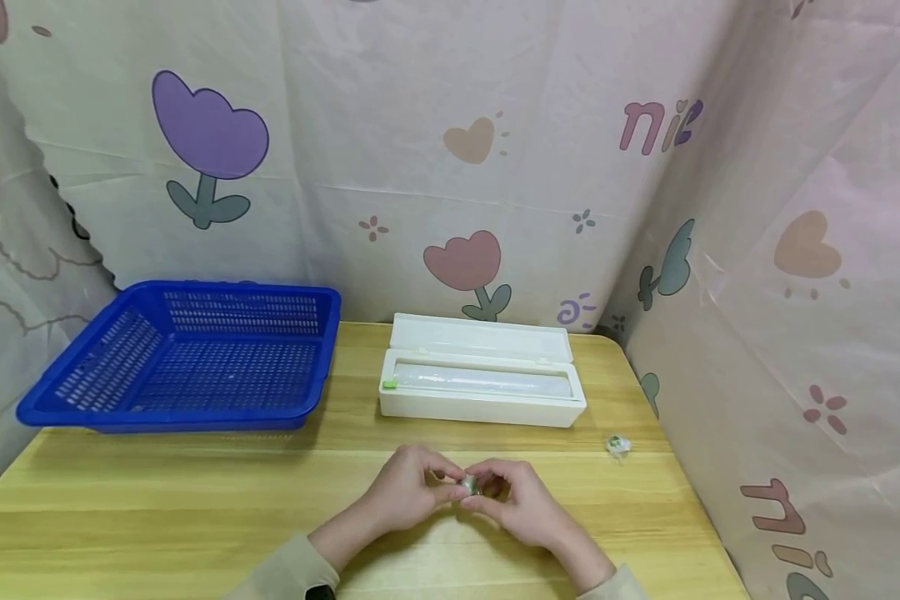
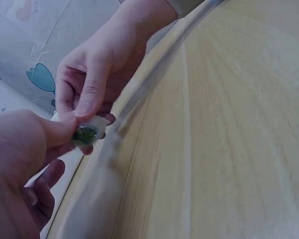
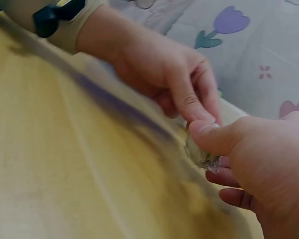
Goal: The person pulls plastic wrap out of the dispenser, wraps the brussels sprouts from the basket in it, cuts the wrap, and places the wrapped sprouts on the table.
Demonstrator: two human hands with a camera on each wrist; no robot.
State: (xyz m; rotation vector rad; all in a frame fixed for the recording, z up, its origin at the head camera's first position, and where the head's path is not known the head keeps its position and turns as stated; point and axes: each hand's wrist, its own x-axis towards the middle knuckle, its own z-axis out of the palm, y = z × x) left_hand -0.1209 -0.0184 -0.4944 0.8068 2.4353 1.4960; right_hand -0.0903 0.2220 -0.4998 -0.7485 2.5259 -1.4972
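Both hands meet just above the wooden table [image 1: 195, 500], near its front middle. Between them is a small green item wrapped in clear film [image 1: 470, 484]. My left hand [image 1: 447, 488] pinches the wrapped item [image 2: 85, 134] with thumb and fingers from the left. From the right, my right hand [image 1: 492, 489] pinches the same item [image 3: 199, 154], its thumb on top. The left wrist view has the right hand [image 2: 84, 107] reaching down to the item. In the right wrist view, the left hand [image 3: 202, 117] comes in from above. Most of the item is hidden by fingers.
A second small wrapped item [image 1: 618, 443] lies on the table at the right. A white cling-film dispenser box [image 1: 482, 379] stands open behind the hands. A blue plastic basket [image 1: 187, 358] sits at the back left. Patterned cloth walls close in the table on three sides.
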